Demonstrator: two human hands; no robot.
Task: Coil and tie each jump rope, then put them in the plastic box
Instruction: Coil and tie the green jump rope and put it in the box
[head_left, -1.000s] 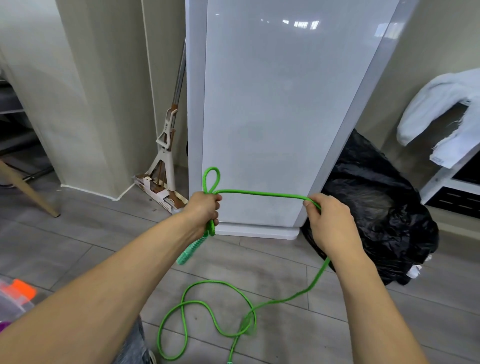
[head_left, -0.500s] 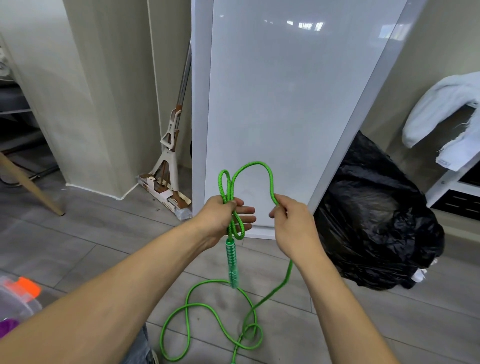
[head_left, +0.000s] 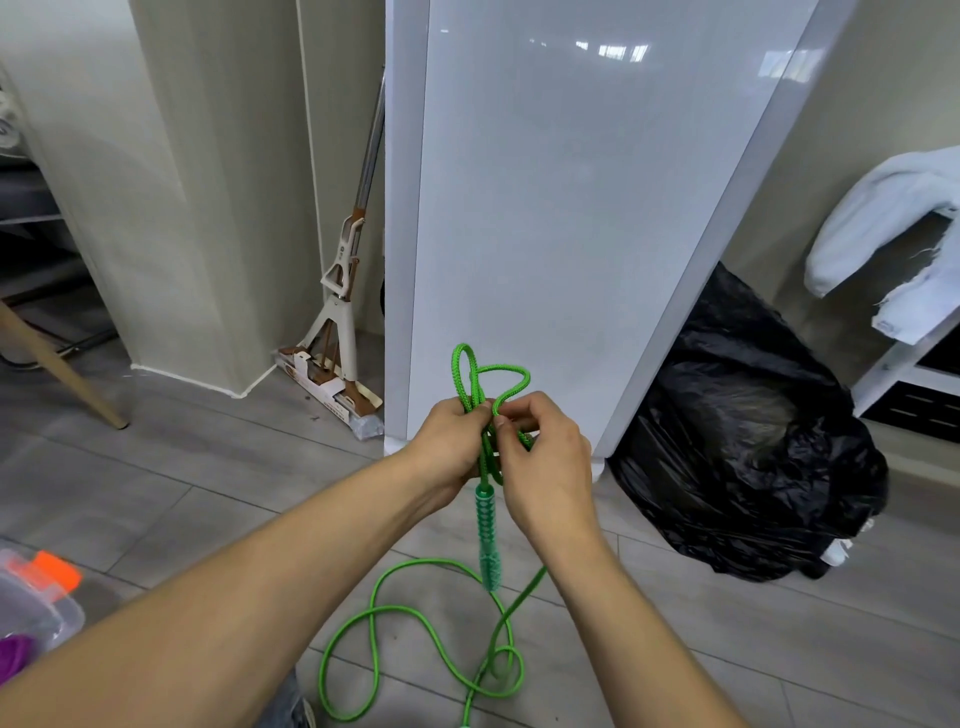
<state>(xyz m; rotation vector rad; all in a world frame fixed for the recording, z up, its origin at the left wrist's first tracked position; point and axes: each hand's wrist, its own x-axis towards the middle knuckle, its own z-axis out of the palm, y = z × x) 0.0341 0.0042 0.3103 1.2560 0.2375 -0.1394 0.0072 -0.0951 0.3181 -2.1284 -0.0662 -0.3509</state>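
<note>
Close together, the left grip (head_left: 448, 441) and the right grip (head_left: 546, 465) both curl onto the green jump rope (head_left: 459, 366). The left clutches gathered strands, with two loops standing up above its fingers. The right pinches a strand just beside them. The rope's handle (head_left: 487, 535) hangs straight down below the two grips. The rest of the cord lies in loose curves on the floor (head_left: 182, 467). The plastic box (head_left: 47, 618) sits at the floor's near left edge, well apart.
</note>
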